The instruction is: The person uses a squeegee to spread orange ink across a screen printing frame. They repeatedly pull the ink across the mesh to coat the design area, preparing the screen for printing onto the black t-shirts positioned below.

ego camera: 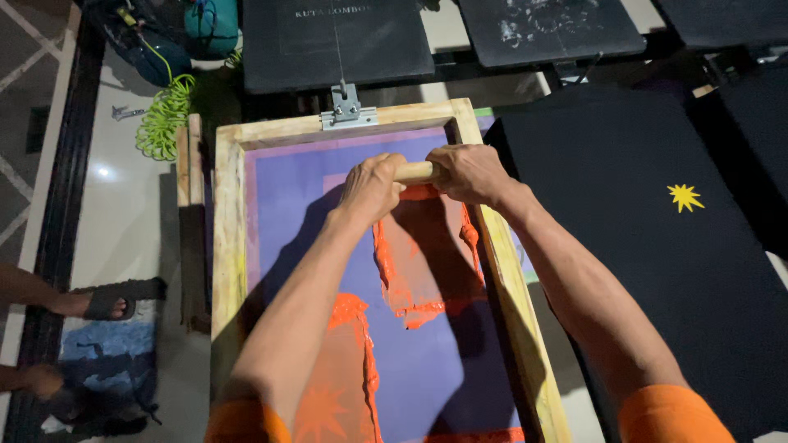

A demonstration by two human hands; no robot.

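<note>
- A wooden squeegee handle (417,171) is gripped by both hands, side by side, at the far end of a wood-framed printing screen (230,246).
- The left hand (373,187) is closed fully round the left part of the handle, knuckles up, fingers curled over the top; the forearm runs from the near left edge straight out over the screen.
- The right hand (469,172) is closed round the right part of the handle, just beside the left hand, with a short bare stretch of handle seen between them; the wrist is bent slightly inward, and the forearm reaches in from the near right, crossing the frame's right rail.
- Both arms are extended well forward, elbows low, with orange sleeves seen at the near edge.
- Below the hands, orange ink (423,262) is spread on the purple mesh in a broad smear; a second orange patch (341,377) lies nearer, partly under the left forearm.
- The squeegee blade itself is hidden by the hands.
- A metal hinge clamp (348,108) is fixed to the frame's far rail.
- To the right, a black garment (657,271) with a yellow star print (684,197) is laid flat.
- At far left, a coiled green hose (164,119) lies on the floor, and a sandalled foot (111,302) of another person is seen.
</note>
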